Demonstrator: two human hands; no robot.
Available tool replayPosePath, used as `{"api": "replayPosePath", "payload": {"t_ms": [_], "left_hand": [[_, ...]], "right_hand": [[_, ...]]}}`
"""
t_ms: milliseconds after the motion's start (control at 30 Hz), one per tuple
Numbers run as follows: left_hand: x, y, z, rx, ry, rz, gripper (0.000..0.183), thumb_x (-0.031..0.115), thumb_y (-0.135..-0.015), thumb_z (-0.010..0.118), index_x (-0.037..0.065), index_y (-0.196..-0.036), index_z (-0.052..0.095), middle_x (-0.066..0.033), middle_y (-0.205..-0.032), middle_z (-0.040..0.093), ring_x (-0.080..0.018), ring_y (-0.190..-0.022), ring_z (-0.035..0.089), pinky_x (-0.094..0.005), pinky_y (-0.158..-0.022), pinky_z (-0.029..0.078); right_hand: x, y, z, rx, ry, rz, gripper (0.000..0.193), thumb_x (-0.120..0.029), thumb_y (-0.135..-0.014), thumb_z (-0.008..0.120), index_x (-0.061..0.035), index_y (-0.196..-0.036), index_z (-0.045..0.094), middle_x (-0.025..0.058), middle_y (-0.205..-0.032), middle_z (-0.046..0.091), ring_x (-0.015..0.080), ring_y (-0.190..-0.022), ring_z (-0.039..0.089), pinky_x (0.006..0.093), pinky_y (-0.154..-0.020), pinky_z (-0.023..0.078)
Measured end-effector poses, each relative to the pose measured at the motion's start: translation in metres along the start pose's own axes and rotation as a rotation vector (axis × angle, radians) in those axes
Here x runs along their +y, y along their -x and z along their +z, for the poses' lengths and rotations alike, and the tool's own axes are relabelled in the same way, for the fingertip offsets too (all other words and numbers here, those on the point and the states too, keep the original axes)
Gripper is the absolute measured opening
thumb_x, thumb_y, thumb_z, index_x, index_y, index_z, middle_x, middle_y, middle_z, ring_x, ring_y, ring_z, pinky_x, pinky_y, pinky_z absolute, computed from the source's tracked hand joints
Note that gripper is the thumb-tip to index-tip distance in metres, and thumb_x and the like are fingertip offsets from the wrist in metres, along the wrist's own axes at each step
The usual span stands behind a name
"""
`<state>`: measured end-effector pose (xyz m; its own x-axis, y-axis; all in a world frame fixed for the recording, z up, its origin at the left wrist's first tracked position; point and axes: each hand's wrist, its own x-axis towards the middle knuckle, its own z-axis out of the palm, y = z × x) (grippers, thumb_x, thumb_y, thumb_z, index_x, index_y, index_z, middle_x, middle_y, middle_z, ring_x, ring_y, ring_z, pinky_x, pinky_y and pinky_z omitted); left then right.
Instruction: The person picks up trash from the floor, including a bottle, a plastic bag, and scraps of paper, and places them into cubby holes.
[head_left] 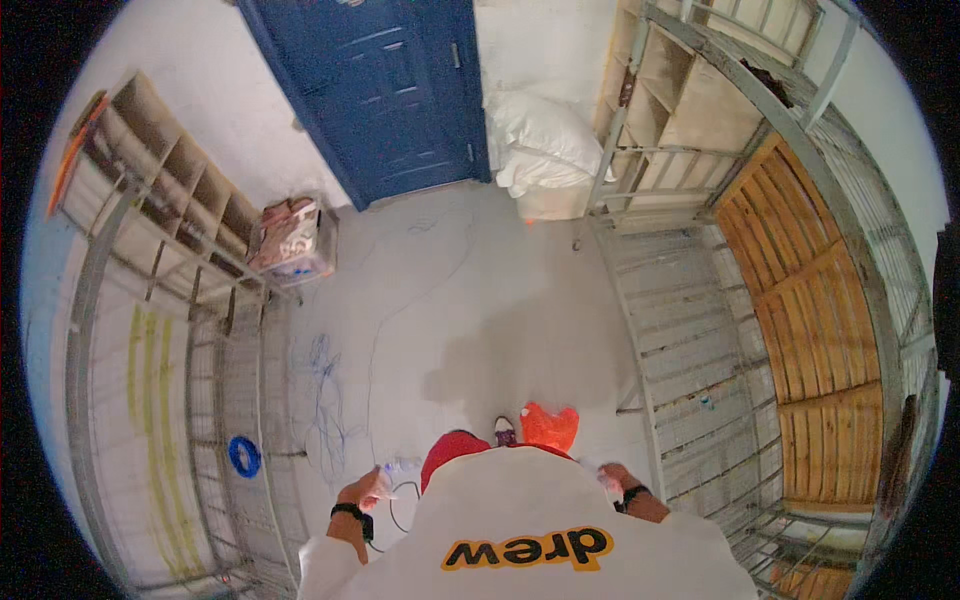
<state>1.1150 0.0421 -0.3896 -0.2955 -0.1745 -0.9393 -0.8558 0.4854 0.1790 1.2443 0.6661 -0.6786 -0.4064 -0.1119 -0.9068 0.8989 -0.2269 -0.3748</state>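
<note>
My left hand [368,490], with a dark watch on its wrist, is out beside the white shirt at my left side. Its fingers are blurred, and I cannot make out anything held in it. A thin dark cable [392,508] loops beside it, and a small pale, clear-looking thing [402,465] lies close to its fingertips. My right hand [612,474], also with a dark band on the wrist, is at the shirt's right edge, its fingers smeared and partly hidden. Between the hands are an orange-red plastic bag [550,430] and a red thing [450,453], mostly covered by the shirt.
Metal bunk frames stand left [262,400] and right [645,400], the right one with wooden slats [800,300]. Ahead are a blue door [390,100], white sacks [550,140] and a filled box [295,240]. Blue string [320,390] trails over the grey floor [450,280].
</note>
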Motion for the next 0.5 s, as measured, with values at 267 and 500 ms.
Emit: {"api": "replayPosePath", "payload": {"t_ms": [267, 500], "left_hand": [[0.045, -0.195, -0.132, 0.117, 1.301, 0.487, 0.027, 0.038, -0.092, 0.053, 0.013, -0.083, 0.05, 0.0013, -0.068, 0.049, -0.009, -0.052, 0.042, -0.0226, -0.04, 0.03], [0.237, -0.29, -0.225, -0.187, 1.44, 0.238, 0.027, 0.027, -0.093, 0.056, 0.01, -0.114, 0.055, -0.0016, -0.08, 0.053, -0.0107, -0.058, 0.048, -0.0203, -0.046, 0.04]], "right_hand": [[-0.26, -0.136, 0.011, 0.055, 0.276, -0.65, 0.023, -0.021, -0.083, 0.061, -0.003, -0.096, 0.061, 0.009, -0.086, 0.065, 0.0245, -0.077, 0.064, 0.0372, -0.067, 0.052], [-0.367, -0.185, 0.007, 0.185, 1.264, -0.81, 0.027, -0.017, -0.086, 0.059, -0.0021, -0.108, 0.06, 0.0124, -0.091, 0.066, 0.0263, -0.078, 0.064, 0.0355, -0.068, 0.054]]}}
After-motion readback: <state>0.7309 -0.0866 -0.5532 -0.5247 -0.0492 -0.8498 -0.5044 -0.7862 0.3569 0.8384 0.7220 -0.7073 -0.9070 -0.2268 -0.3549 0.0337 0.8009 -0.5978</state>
